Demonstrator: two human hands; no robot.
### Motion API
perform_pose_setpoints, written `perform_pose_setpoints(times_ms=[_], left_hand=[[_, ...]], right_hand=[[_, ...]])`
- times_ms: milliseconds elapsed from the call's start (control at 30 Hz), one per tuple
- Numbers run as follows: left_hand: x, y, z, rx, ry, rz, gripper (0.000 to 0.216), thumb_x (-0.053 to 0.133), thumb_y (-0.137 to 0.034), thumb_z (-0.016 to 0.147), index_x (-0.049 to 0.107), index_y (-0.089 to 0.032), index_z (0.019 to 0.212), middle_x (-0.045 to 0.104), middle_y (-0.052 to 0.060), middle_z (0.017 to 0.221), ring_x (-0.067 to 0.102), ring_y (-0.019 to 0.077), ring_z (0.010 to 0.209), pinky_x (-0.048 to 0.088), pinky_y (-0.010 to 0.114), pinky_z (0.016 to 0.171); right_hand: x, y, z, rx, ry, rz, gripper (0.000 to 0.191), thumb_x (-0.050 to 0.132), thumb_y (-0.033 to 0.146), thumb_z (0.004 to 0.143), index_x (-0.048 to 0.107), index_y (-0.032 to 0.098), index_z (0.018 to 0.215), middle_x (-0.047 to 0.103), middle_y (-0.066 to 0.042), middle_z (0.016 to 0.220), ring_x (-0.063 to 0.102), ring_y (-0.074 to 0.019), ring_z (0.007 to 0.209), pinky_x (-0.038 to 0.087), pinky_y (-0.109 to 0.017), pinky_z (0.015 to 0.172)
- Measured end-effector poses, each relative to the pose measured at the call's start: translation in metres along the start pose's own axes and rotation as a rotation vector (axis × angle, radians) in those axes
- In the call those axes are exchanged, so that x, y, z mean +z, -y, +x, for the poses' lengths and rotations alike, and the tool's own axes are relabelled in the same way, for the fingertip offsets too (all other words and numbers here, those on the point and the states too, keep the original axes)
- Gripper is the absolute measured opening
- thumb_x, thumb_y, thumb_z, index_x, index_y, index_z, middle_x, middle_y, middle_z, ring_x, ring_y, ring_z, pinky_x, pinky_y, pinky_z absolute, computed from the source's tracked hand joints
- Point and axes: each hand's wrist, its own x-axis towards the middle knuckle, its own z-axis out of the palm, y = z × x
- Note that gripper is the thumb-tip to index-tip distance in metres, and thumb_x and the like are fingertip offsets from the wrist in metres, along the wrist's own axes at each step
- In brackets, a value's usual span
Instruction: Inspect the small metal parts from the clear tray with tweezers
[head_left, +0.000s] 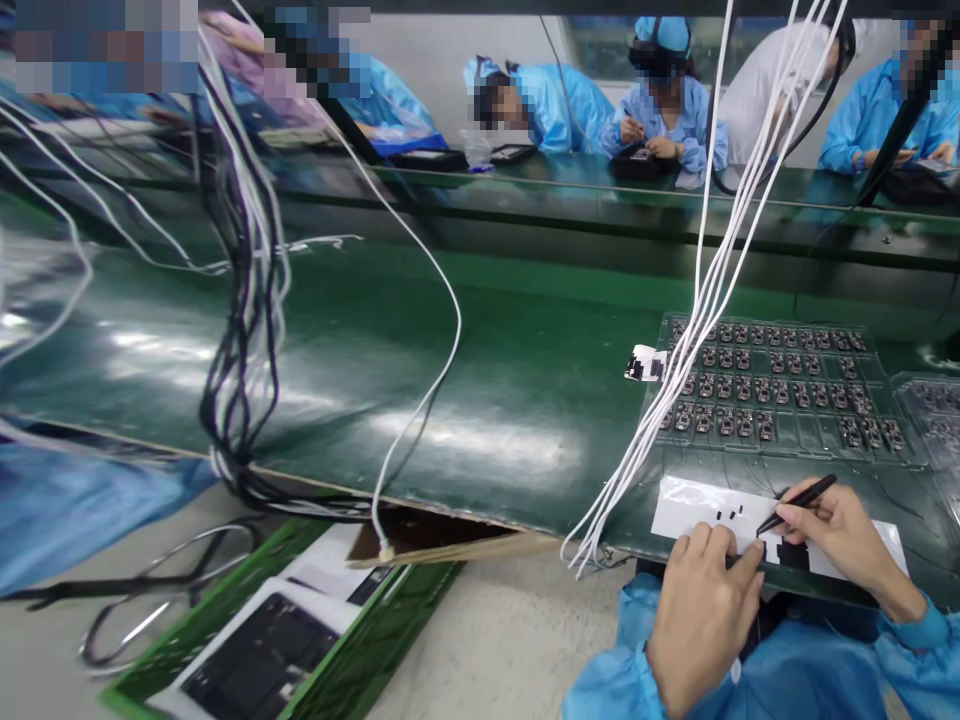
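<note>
Tweezers [799, 502] are sitting pinched between the thumb and fingers of my right hand [844, 540], slanting down to the left. Their tip is coming down on a white sheet [694, 505] that is lying flat at the near edge of the green belt [450, 390]. My left hand [701, 610] is holding nothing. Its fingers are loosely curled, and the index finger is reaching out and pressing on the sheet just beside the tweezer tip. A few small black pieces [793, 553] are lying on the sheet, the largest right next to that fingertip, the smaller ones a little further up. I cannot tell whether the tweezer tip is gripping one of them.

Just beyond the sheet, a dark tray [885, 445] is resting on the belt, with rows of small parts filling most of its pockets. A bundle of white cables [712, 270] is hanging from above and crossing the tray's left end down to the table edge. A small black and white label [645, 363] is lying just left of the tray. Down on the floor to my left, a green crate [352, 665] is holding flat dark items. Across the belt, people [667, 110] in blue coats are bending over their own bench.
</note>
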Motion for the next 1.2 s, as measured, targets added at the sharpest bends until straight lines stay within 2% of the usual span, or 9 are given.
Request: perform_pose_setpoints(times_ms=[700, 967, 1200], left_hand=[[-0.0003, -0.0002, 0.0011, 0.003, -0.033, -0.014, 0.026, 0.053, -0.025, 0.085, 0.054, -0.027, 0.111, 0.047, 0.003, 0.085, 0.045, 0.0209, 0.079, 0.037, 0.035, 0.066], [0.0001, -0.0003, -0.0006, -0.014, -0.042, -0.021, 0.029, 0.053, -0.023, 0.084, 0.056, -0.028, 0.112, 0.048, 0.004, 0.087, 0.046, 0.0219, 0.081, 0.04, 0.036, 0.066], [0.0007, 0.0025, 0.0, -0.026, -0.038, -0.051, 0.032, 0.053, -0.02, 0.083, 0.057, -0.029, 0.113, 0.052, 0.005, 0.087, 0.05, 0.0223, 0.081, 0.044, 0.035, 0.068]], right_hand=[[-0.0019, -0.0027, -0.0008, -0.025, -0.011, -0.01, 0.041, 0.077, 0.05, 0.06, 0.063, 0.013, 0.071, 0.07, -0.008, 0.061, 0.069, -0.0229, 0.059, 0.054, -0.028, 0.052], [-0.0048, -0.0073, -0.0017, -0.02, -0.072, 0.19, 0.037, 0.078, 0.045, 0.062, 0.061, 0.014, 0.073, 0.069, -0.007, 0.055, 0.066, -0.0187, 0.05, 0.054, -0.026, 0.051], [-0.0061, -0.004, 0.0015, 0.022, -0.155, 0.382, 0.039, 0.081, 0.044, 0.056, 0.059, 0.014, 0.067, 0.066, -0.004, 0.05, 0.062, -0.0164, 0.044, 0.051, -0.023, 0.044]])
